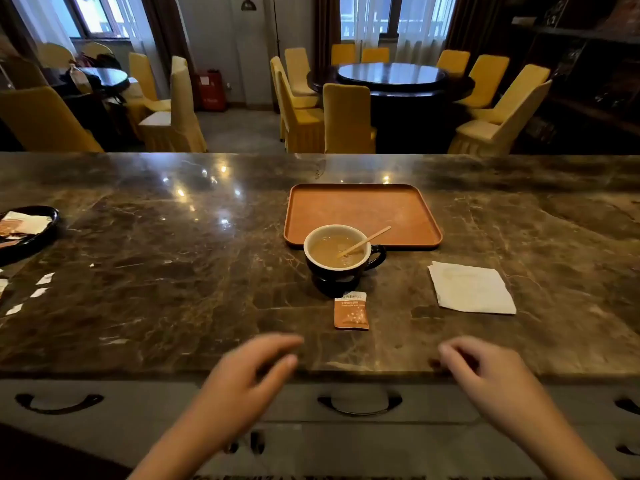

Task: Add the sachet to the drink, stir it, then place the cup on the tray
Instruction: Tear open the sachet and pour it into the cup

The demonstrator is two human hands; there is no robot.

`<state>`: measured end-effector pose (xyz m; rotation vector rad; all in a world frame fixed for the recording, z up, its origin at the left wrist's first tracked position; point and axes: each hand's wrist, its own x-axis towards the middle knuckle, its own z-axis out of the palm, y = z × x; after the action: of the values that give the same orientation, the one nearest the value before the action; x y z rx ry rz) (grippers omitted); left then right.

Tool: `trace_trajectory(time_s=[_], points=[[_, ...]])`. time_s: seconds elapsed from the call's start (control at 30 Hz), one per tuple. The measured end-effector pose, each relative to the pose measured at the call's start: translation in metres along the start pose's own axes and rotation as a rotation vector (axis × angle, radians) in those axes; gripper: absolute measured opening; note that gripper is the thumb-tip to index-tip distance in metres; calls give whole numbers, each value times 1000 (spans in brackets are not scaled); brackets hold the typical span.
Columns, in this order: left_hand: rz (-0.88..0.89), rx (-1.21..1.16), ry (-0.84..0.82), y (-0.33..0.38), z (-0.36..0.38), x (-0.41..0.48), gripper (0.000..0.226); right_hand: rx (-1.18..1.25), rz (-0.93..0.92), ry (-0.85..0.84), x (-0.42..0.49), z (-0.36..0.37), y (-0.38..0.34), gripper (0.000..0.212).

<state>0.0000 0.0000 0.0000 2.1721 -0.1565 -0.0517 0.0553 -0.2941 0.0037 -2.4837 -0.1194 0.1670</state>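
A black cup (341,268) with a white inside holds a light brown drink, and a wooden stir stick (369,240) leans in it. The cup stands on the marble counter just in front of an empty orange tray (360,209). An orange and white sachet (350,310) lies flat on the counter right before the cup. My left hand (242,386) hovers at the counter's near edge, left of the sachet, fingers apart and holding nothing. My right hand (488,375) hovers at the near edge to the right, fingers loosely curled, nothing in it.
A white napkin (471,288) lies right of the cup. A black dish (26,233) with more sachets sits at the far left, with torn paper scraps (41,285) near it. Drawers with black handles (360,401) run below the counter. Yellow chairs and round tables stand beyond.
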Motion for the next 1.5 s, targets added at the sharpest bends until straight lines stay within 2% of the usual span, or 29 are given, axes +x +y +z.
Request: trace_trajectory(time_s=[0.07, 0.13, 0.27, 0.43, 0.57, 0.87, 1.1, 1.2, 1.3, 1.4, 1.5], points=[[41, 153, 221, -7, -3, 23, 33, -19, -69, 107, 19, 5, -15, 15], [-30, 322, 302, -16, -3, 52, 43, -95, -122, 147, 39, 18, -31, 28], [-154, 648, 234, -52, 11, 87, 60, -307, -56, 123, 65, 53, -46, 53], [-159, 791, 262, -74, 23, 94, 68, -333, -71, 199, 70, 79, -56, 58], [-155, 825, 267, -76, 25, 93, 71, -209, -93, 256, 66, 85, -56, 46], [-164, 844, 251, -74, 26, 93, 69, 89, -46, 262, 63, 87, -54, 26], [-170, 856, 236, -72, 26, 92, 70, 590, -142, 127, 55, 67, -54, 17], [-164, 856, 248, -72, 27, 91, 70, 842, -118, 49, 59, 48, -58, 17], [-160, 852, 254, -73, 27, 91, 71, 996, -100, 11, 74, 28, -64, 17], [-165, 847, 254, -74, 26, 91, 70, 1018, -127, -30, 93, 12, -71, 19], [-168, 840, 255, -74, 26, 91, 70, 871, -162, -39, 110, 3, -77, 18]])
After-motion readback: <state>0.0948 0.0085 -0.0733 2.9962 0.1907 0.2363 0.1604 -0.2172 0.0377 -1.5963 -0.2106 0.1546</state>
